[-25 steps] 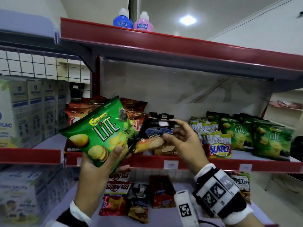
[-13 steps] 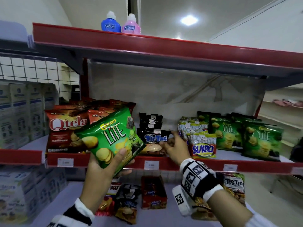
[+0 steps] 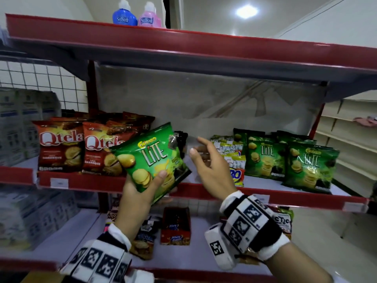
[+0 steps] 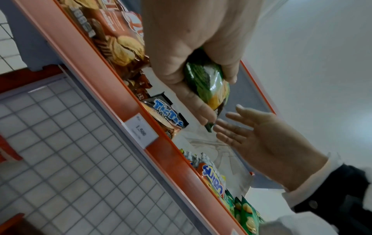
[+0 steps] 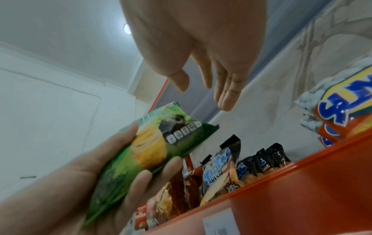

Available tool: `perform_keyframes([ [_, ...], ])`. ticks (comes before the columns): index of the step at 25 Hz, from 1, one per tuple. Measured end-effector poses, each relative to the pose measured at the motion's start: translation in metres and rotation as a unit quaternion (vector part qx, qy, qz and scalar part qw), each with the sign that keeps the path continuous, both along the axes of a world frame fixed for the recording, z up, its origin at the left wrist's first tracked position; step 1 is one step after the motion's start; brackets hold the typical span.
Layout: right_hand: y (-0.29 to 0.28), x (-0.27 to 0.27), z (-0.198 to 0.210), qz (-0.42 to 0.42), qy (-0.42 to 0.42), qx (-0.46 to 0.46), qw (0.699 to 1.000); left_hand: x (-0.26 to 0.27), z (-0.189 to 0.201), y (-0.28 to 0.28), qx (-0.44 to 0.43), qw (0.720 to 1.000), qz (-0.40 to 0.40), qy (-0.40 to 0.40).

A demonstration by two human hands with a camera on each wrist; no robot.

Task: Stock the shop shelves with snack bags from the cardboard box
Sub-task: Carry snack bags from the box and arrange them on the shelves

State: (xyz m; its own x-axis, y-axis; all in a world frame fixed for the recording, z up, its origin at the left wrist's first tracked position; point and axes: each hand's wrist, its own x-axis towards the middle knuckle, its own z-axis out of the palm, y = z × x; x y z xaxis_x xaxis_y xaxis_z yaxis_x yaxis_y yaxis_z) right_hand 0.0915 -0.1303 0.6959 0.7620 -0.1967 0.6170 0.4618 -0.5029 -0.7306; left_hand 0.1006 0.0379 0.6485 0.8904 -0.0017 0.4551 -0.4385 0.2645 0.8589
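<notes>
My left hand (image 3: 146, 186) grips a green Lite chip bag (image 3: 152, 160) by its lower edge, thumb on the front, tilted in front of the middle shelf (image 3: 204, 190). The same green bag (image 4: 209, 84) (image 5: 141, 159) shows in both wrist views inside the left hand (image 4: 193, 68) (image 5: 112, 178). My right hand (image 3: 206, 160) (image 4: 241, 130) (image 5: 203, 74) hovers open and empty just right of the bag, fingers spread. Black TicTac bags (image 4: 167, 114) (image 5: 219, 165) stand on the shelf behind the green bag. The cardboard box is hidden from view.
Red Qtela bags (image 3: 61, 148) fill the shelf's left. A Sukro bag (image 3: 236, 174) and more green Lite bags (image 3: 310, 164) stand on its right. Two SoSoft bottles (image 3: 136, 17) sit on the top shelf. The lower shelf (image 3: 204, 258) holds several snack packs. Milk cartons (image 3: 24, 123) are far left.
My right hand let go of the black TicTac bag on the shelf and drew back, now open beside the green bag. The left hand raised the green bag slightly rightward.
</notes>
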Motion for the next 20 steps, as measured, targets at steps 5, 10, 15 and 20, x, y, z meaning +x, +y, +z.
perform_keyframes([
  [5,-0.014,-0.020,0.011,0.114,0.086,0.082,0.986,-0.005,0.012,-0.023,0.032,0.995,-0.091,-0.006],
  [10,-0.045,-0.052,0.017,0.005,0.119,0.090,0.989,-0.004,0.024,-0.037,0.144,0.970,-0.191,-0.049],
  [15,-0.080,-0.085,0.004,-0.122,0.070,0.167,0.976,0.003,0.015,-0.057,0.152,0.951,-0.268,-0.009],
  [20,-0.131,-0.097,0.004,-0.239,0.019,0.196,0.951,-0.008,0.014,-0.097,0.200,0.923,-0.326,-0.033],
])
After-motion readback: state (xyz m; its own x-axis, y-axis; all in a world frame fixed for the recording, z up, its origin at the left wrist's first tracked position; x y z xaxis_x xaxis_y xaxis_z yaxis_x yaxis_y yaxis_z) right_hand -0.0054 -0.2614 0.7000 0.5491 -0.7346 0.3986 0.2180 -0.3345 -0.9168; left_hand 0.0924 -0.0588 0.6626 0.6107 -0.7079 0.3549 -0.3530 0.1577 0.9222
